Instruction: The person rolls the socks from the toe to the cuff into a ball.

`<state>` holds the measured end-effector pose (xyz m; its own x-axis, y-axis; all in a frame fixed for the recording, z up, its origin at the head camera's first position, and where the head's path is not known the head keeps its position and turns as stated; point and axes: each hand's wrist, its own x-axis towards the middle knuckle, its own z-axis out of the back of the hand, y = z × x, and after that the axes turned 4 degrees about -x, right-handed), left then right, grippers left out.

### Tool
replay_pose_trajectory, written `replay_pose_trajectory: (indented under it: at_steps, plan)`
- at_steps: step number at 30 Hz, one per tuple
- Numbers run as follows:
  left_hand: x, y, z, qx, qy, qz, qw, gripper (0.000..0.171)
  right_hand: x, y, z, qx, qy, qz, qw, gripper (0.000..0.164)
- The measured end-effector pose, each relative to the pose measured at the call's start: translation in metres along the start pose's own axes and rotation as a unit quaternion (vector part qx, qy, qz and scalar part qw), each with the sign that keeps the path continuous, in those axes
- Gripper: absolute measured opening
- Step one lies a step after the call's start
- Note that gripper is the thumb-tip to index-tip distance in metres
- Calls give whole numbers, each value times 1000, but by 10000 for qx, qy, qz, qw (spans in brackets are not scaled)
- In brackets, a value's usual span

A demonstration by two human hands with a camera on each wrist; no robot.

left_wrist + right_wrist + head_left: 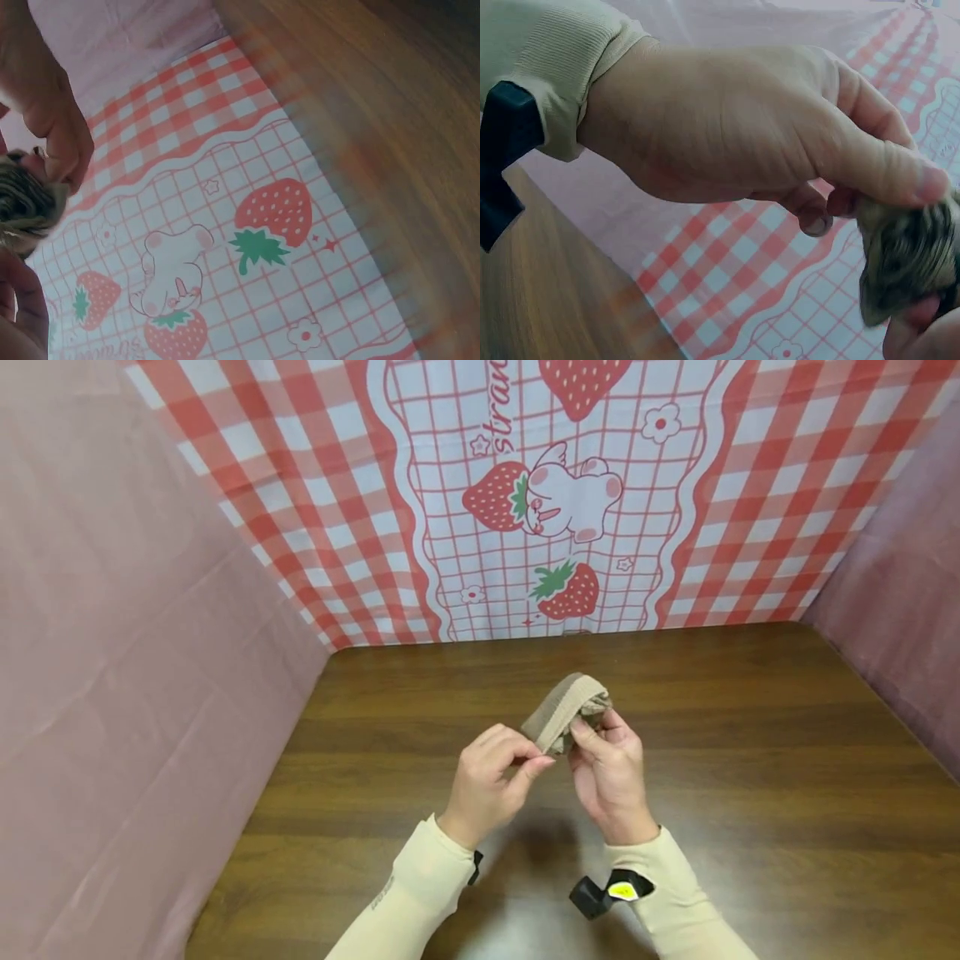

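A folded sock point(567, 710) is held between both hands above the table. It is brown, with a lighter ribbed band along its edge. At the sock's lower left end, my left hand point(491, 777) pinches the band's edge between thumb and fingers. My right hand point(611, 772) grips the other side, its thumb pressed on the gathered inner folds. Part of the dark, layered folds of the sock point(26, 199) shows at the left wrist view's edge. In the right wrist view my left hand point(742, 127) reaches across to the sock point(907, 259).
Under the hands lies a brown wood-grain table point(360, 835). A red-and-white checked cloth point(330, 502) with strawberries hangs at the back. Pink curtains point(135, 677) close in both sides. A black wrist camera point(590, 897) sits by the right wrist.
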<state>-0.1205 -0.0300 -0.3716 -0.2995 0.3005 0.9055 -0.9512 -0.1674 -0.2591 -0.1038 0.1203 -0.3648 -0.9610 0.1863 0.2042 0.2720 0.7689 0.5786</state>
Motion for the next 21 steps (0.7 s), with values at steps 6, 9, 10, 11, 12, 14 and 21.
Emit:
replay_pose_trajectory:
  at_steps: [6, 9, 10, 11, 12, 14, 21]
  plan:
    - [4, -9, -5, 872, 199, -870, 9922, 21, 0, -6, -10, -834, -730, 324, 9933, 32]
    - [5, -11, -4, 1156, 379, -979, 9877, 20, -2, -8, -9, -1354, -703, 246, 9880, 31]
    - [5, -12, -3, 1227, 413, -902, 9875, 20, -3, -8, -7, -1495, -623, 175, 9866, 31]
    - [4, -12, -2, 1302, 430, -790, 9874, 19, -5, -8, -6, -1587, -517, 66, 9859, 32]
    - [3, -13, -1, 1370, 451, -660, 9873, 19, -6, -8, -3, -1679, -399, -38, 9850, 33]
    - [1, -13, 1, 1466, 469, -370, 9874, 16, -8, -8, 1, -1930, -177, -174, 9809, 37]
    - [11, -16, 2, 1579, 327, 511, 9856, 6, -9, -8, 9, -3381, 114, 243, 9407, 37]
